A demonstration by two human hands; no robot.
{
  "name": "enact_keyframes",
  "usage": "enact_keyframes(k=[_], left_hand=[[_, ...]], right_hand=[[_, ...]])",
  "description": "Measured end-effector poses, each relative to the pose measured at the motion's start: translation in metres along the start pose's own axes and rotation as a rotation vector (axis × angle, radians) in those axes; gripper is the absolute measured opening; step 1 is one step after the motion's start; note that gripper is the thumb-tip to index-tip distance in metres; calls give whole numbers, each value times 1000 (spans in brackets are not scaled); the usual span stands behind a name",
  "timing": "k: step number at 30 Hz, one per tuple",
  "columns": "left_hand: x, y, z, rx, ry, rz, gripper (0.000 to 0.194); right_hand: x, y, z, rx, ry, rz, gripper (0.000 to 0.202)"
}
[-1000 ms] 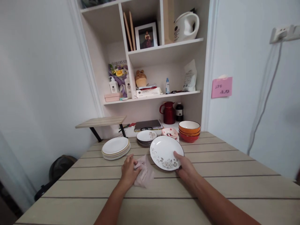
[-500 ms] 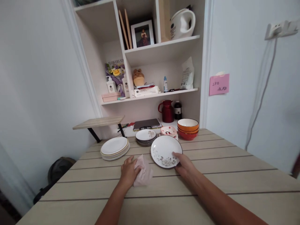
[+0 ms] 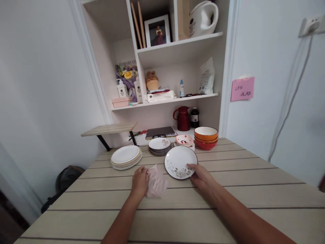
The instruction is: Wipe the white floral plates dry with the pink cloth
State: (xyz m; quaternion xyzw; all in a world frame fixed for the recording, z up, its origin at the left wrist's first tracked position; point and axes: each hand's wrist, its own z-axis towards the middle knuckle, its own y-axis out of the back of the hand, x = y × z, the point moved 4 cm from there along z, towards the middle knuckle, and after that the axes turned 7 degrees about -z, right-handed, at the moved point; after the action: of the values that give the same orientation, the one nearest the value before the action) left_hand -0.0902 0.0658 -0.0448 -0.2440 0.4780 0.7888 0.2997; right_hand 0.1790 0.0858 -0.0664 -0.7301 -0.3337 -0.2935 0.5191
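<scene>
My right hand (image 3: 203, 177) grips a round white plate (image 3: 180, 159) with a dark rim and a printed flower, thumb on top at its lower right edge. The plate is tilted towards me. Closed around a crumpled pale pink cloth or tissue (image 3: 155, 183), my left hand (image 3: 140, 181) rests low over the table, left of the plate. Behind the held plate stands a stack of smaller flowered plates (image 3: 159, 144). Farther left sits a stack of plain white plates (image 3: 126, 155) with yellowish rims.
Pink dishes (image 3: 185, 140) and stacked orange and red bowls (image 3: 206, 134) stand at the table's back right. Behind them are a red jug (image 3: 183, 118) and a dark bottle (image 3: 194, 117). A small raised wooden shelf (image 3: 109, 128) is at the back left, under a white shelf unit.
The view has shifted slightly. My left fingers have curled in more over the pink cloth or tissue. The right hand keeps the same hold on the plate.
</scene>
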Motion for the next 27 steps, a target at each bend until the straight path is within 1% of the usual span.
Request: enact_keyframes(k=[2, 5, 9, 14, 16, 19, 20, 23, 27], left_hand=[[0, 1, -1, -12, -9, -43, 12], [-1, 5, -3, -13, -39, -139, 17], [-7, 10, -5, 40, -107, -255, 14], [-22, 18, -8, 86, -202, -245, 12], [-29, 23, -12, 89, -223, -218, 16], [-40, 32, -23, 91, -262, -159, 33], [-45, 35, -28, 112, -297, -123, 36], [-62, 42, -46, 239, -439, 0, 29], [-77, 47, -65, 389, -534, 152, 32]], right_hand=[[0, 0, 0, 3, -1, -10, 34], [-1, 0, 0, 0, -6, -27, 34], [-2, -1, 0, 5, -11, -42, 35], [-1, -1, -2, -4, -12, -55, 35], [0, -2, -3, -7, -11, -56, 37], [1, -4, -5, -2, -7, -52, 37], [1, -4, -6, -1, -5, -50, 37], [2, -5, -7, -1, 0, -44, 38], [2, -6, -7, -7, 4, -39, 40]])
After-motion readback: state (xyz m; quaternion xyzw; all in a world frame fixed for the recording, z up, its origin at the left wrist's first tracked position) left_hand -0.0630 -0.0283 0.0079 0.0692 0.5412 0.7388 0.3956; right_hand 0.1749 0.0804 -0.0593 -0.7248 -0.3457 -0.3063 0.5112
